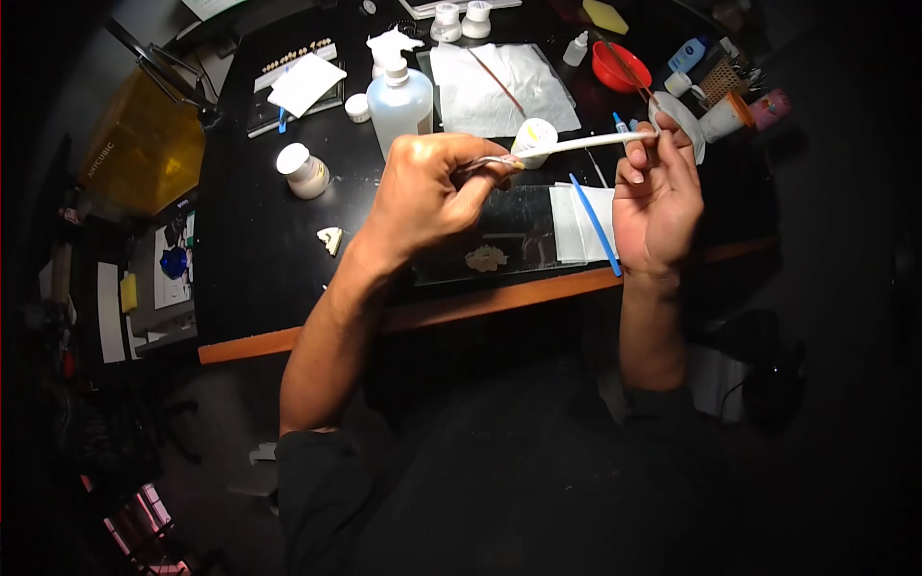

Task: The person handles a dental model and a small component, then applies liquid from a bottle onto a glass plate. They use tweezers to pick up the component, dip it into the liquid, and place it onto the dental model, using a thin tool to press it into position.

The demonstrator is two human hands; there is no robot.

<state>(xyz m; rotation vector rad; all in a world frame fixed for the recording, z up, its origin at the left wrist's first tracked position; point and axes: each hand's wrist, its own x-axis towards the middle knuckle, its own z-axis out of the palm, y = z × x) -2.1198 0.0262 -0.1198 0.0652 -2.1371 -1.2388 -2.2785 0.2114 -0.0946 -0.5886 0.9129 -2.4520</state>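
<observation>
My left hand (427, 192) is closed in a pinch around a slim metal instrument (497, 161); a tiny yellowish piece shows by its tip. A long white stick (586, 143) spans the gap between my hands, its left end right by that tip. Its other end lies at the closed fingertips of my right hand (663, 187), turned palm up. A thin brown-handled brush (629, 69) runs from over the red bowl down toward those same fingers. Behind the stick stands a white-lidded jar (535, 134). Under my right wrist, a blue stick (595, 226) crosses a white paper pad (569, 226).
A large clear bottle (401, 108) stands behind my left hand, a small jar (303, 173) to its left. Farther back are a white cloth (471, 96) with a brush on it and a red bowl (615, 72). A cream-coloured dental model piece (330, 240) lies near the orange front edge (432, 312).
</observation>
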